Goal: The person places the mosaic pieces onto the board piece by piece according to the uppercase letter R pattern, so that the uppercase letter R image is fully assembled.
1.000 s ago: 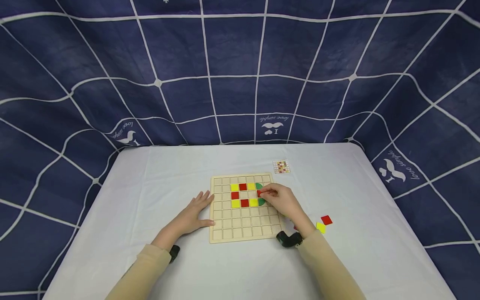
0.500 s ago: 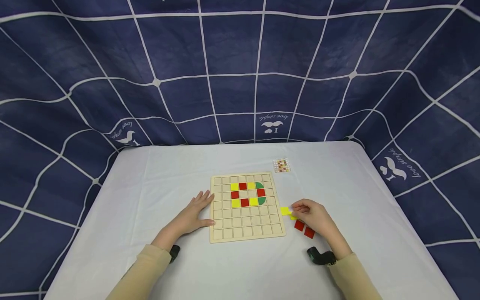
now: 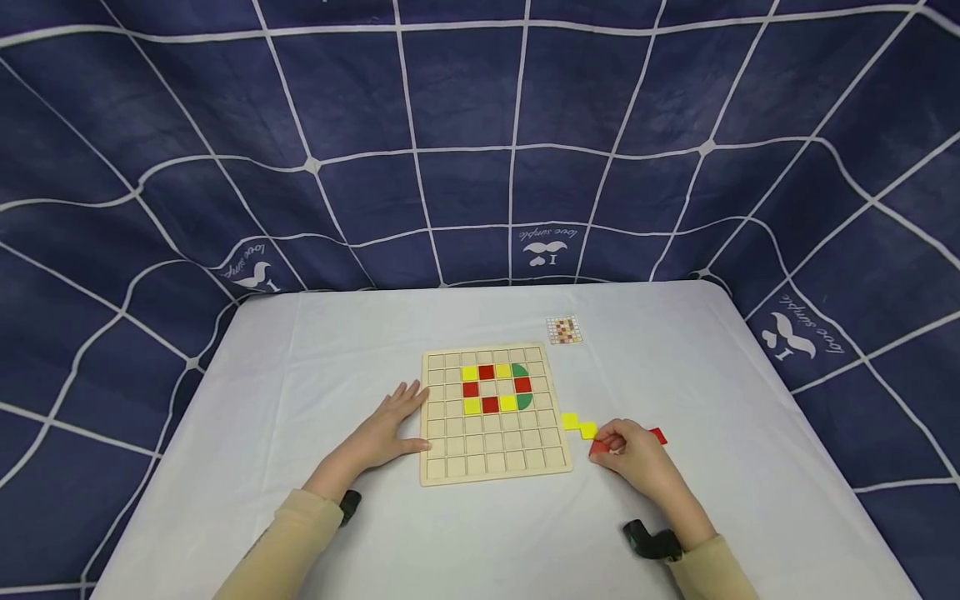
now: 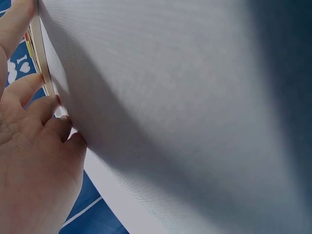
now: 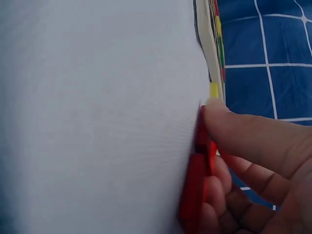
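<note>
A wooden grid board lies on the table, holding red and yellow square tiles and green quarter-round tiles in a ring in its upper part. My left hand lies with fingers spread, its fingertips and thumb touching the board's left edge; the left wrist view shows these fingers against that edge. To the right of the board, my right hand pinches a red square tile between thumb and fingers, low over the table. In the right wrist view a second red tile lies in front of the fingers.
Two yellow tiles lie between the board and my right hand. Beyond that hand, another red tile shows partly. A small pattern card lies behind the board. Dark blue cloth with white lines hangs around the table.
My right hand left a red tile on the board's right side, moved right past the yellow tiles, then down to the red tile it now pinches. My left hand has stayed put.
</note>
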`<act>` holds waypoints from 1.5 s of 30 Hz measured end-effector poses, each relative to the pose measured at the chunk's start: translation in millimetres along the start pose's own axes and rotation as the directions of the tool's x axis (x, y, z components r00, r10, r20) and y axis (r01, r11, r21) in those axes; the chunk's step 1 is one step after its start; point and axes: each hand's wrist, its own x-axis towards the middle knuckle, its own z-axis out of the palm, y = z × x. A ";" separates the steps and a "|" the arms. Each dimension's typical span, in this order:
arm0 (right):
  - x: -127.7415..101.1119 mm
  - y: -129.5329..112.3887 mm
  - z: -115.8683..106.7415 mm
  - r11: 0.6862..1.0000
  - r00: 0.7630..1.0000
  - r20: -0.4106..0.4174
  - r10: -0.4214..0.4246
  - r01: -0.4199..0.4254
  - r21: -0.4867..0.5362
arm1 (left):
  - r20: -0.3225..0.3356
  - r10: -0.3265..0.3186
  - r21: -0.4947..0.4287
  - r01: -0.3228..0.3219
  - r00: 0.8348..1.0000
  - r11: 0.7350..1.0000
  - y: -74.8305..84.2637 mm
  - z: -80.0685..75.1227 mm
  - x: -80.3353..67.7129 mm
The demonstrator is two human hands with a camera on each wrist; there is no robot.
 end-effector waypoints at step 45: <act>46.4 -101.7 78.0 0.920 0.967 0.067 -0.246 0.211 0.332 | -0.001 0.009 -0.010 -0.009 1.000 1.000 0.2 -1.7 -2.3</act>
